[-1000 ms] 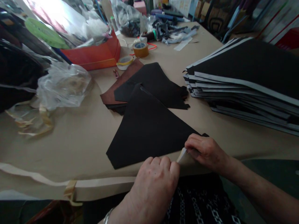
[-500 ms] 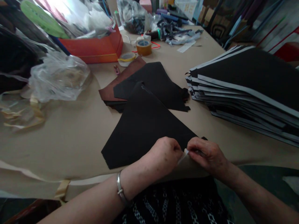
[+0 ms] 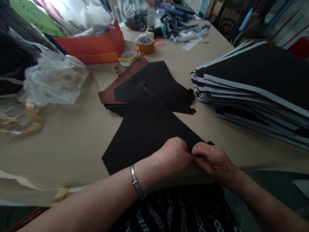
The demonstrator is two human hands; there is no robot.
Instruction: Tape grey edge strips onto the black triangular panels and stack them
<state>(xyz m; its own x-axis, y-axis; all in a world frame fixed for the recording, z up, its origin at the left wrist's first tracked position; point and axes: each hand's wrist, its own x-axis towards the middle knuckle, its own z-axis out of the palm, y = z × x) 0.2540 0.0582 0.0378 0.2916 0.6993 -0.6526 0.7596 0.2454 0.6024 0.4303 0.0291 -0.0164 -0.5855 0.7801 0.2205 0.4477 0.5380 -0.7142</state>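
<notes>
A black cut piece of sheet material (image 3: 145, 135) lies flat at the table's front, its right corner under my hands. My left hand (image 3: 177, 154) is closed in a fist at that corner, thumb side against my right fingertips. With thumb and fingers pinched together, my right hand (image 3: 214, 161) meets it at the piece's lower right edge. Whatever is between the fingers is hidden now. Behind this piece rests another black piece (image 3: 154, 77), on top of a brown piece (image 3: 125, 82) with darker layers below.
To the right rises a thick stack of black sheets with pale edges (image 3: 253, 77). Tape rolls (image 3: 146, 45) stand beyond the pieces, near a red box (image 3: 96, 48). A clear plastic bag (image 3: 55, 80) lies at left. Scraps (image 3: 181, 29) cover the far table.
The pale strip that showed between my hands is out of sight. My left hand has moved slightly right and up, against my right fingertips. The view has shifted a little.
</notes>
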